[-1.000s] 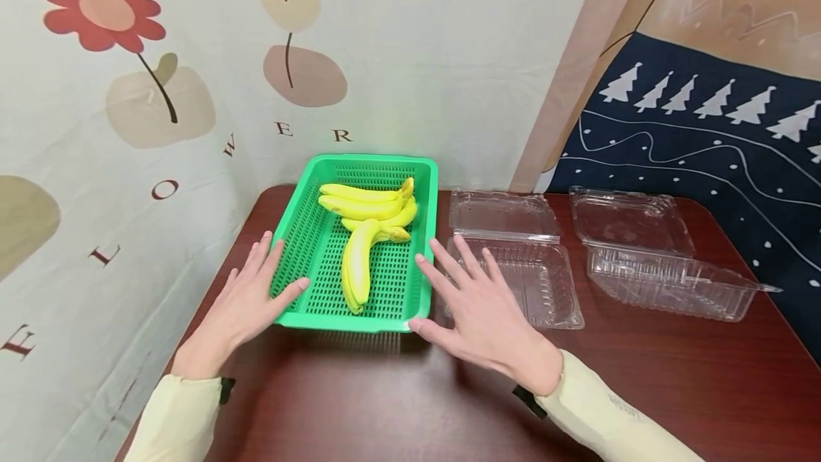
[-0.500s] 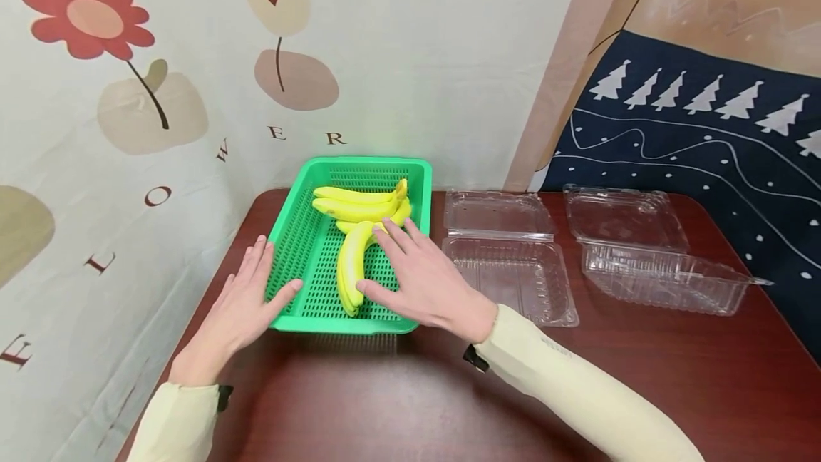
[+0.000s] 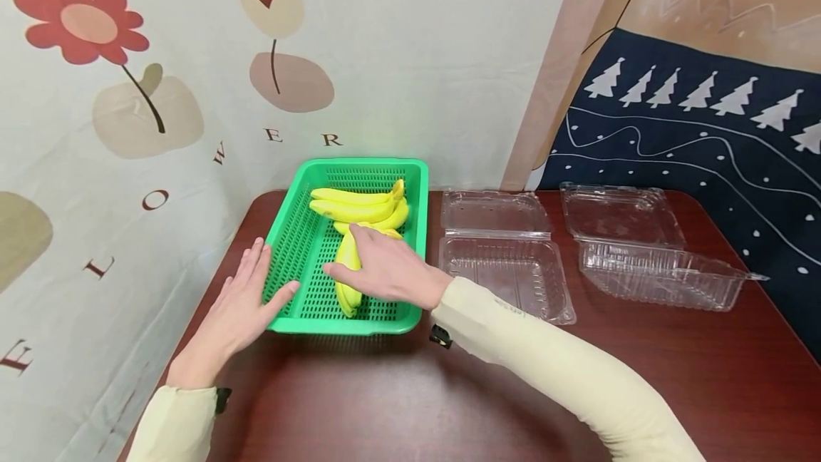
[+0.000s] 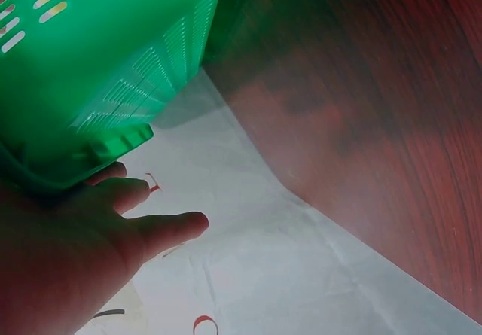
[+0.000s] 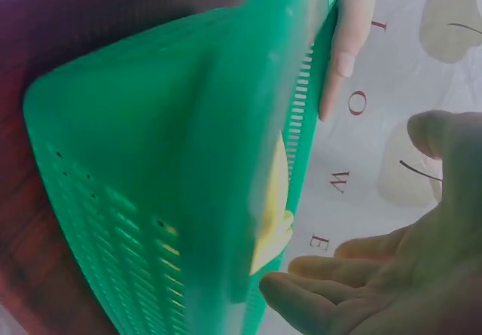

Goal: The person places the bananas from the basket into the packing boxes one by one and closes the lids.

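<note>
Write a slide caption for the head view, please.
Two hands at a green basket of bananas, two clear containers alongside.

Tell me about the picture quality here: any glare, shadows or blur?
Head view: fairly bright and sharp, with pale glare on the table and a soft shadow below the right sleeve; left wrist view: the left hand looks dark, and a hazy sheen crosses the table; right wrist view: the basket has a blurred near rim, under a slight haze.

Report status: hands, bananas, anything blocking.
Left hand at left rim of green plastic basket. Right hand over front banana bunch, not gripping. Bananas all inside. No obstruction seen.
</note>
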{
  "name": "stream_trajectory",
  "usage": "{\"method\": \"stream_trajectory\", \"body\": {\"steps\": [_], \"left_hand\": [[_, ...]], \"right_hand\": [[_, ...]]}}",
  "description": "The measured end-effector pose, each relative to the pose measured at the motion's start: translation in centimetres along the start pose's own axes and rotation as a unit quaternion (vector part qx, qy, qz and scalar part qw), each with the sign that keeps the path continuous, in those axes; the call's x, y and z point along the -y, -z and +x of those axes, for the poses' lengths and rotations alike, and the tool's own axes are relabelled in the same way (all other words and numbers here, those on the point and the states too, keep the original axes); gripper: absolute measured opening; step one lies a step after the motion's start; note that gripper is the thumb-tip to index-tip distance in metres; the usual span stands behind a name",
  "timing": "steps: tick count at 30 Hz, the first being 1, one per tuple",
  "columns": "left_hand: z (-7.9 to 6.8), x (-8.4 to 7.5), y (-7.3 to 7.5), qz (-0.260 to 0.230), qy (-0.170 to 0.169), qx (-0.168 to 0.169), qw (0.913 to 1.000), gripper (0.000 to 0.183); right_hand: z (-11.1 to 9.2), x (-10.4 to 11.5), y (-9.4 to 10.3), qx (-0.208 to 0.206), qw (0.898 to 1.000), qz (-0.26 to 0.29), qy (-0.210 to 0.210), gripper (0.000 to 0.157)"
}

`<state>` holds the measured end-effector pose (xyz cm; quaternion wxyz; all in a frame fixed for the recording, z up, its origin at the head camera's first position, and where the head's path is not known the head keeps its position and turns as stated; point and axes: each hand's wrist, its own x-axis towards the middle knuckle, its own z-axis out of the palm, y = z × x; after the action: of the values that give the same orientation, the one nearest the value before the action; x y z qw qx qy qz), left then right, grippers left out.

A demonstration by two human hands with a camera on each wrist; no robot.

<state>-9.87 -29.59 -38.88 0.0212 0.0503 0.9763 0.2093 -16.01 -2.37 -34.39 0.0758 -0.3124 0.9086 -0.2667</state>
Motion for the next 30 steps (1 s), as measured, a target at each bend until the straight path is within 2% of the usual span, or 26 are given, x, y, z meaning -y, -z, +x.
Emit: {"method": "stream_trajectory", "body": {"steps": [6, 11, 17, 23, 27, 30], "left_hand": [[-0.1, -0.1, 0.1, 0.007, 0.002, 0.001, 1.0, 0.095], [-0.1, -0.1, 0.0, 0.006, 0.001, 0.002, 1.0, 0.095], [-0.1, 0.0, 0.1, 0.009, -0.001, 0.002, 1.0, 0.095], [-0.2, 0.0, 0.1, 0.008, -0.001, 0.001, 1.0, 0.095], [-0.3, 0.0, 0.1, 0.007, -0.001, 0.002, 1.0, 0.095], [-0.2, 0.0, 0.1, 0.008, -0.001, 0.0, 1.0, 0.095]], "right_hand": [[1.1, -0.1, 0.7, 0.045, 0.995, -0.083, 0.023, 0.087], [2.4, -1.4, 1.7, 0.093, 0.983, -0.139, 0.082, 0.083], [3.7, -2.5, 2.4, 0.132, 0.958, -0.193, 0.164, 0.082], [4.5, -2.7, 2.1, 0.155, 0.93, -0.266, 0.2, 0.081], [5.0, -2.7, 1.7, 0.167, 0.917, -0.289, 0.216, 0.083], [5.4, -2.8, 1.3, 0.177, 0.915, -0.288, 0.22, 0.085]]}}
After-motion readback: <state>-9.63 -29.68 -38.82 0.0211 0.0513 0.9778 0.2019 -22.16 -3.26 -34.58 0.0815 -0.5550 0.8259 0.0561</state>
